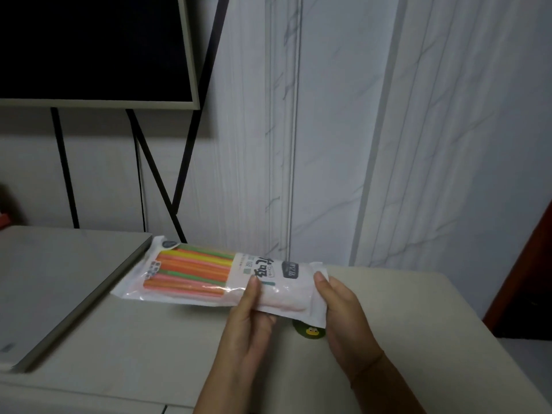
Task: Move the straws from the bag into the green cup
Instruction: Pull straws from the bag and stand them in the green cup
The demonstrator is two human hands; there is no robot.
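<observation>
Holding the bag (pixel 221 277) off the table (pixel 149 339) w/ both hands; left hand (pixel 248 321) pinches its middle, right hand (pixel 337 312) is closed on the sealed end; straws (pixel 191 273) sit inside, toward the far end; green cup (pixel 309 331) is mostly hidden beneath; tearing too hard could scatter straws or knock the cup over.

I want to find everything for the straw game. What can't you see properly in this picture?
- Green cup, head view: mostly hidden under the bag and the right hand; only a green bit with a yellow duck face shows.
- Bag's right end: whether it is open or sealed, the fingers cover it.
- Straws: their right ends, behind the printed label.
- Left hand: its grip under the bag.
</observation>
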